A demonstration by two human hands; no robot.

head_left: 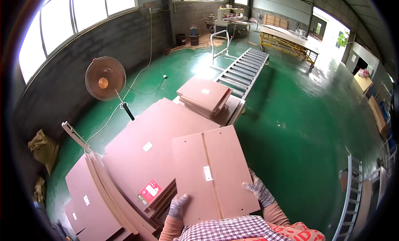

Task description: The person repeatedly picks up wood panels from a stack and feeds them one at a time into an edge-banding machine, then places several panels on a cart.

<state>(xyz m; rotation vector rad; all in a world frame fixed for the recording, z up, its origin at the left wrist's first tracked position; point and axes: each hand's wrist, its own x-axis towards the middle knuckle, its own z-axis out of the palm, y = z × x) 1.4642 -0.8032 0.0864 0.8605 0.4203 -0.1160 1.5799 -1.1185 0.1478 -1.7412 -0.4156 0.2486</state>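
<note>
Between my two gloved hands is a pinkish-brown board (pixel 228 170), held in front of my checked apron. A groove runs along its length, a white label sticks near its middle, and small holes show near its corners. My left hand (pixel 178 205) grips its lower left edge, thumb on top. On the right edge, my right hand (pixel 259 189) grips with its thumb on the face; the other fingers are mostly hidden underneath. Just beyond and to the left lies a stack of large boards (pixel 166 120) of the same colour, partly covered by the held board.
Smaller boards (pixel 203 93) are piled at the near end of a roller conveyor (pixel 245 70). More panels (pixel 91 195) stand at left, near a pedestal fan (pixel 105 79). A metal rack (pixel 351 195) is at right; a yellow-framed cart (pixel 286 39) stands far back on the green floor (pixel 295 120).
</note>
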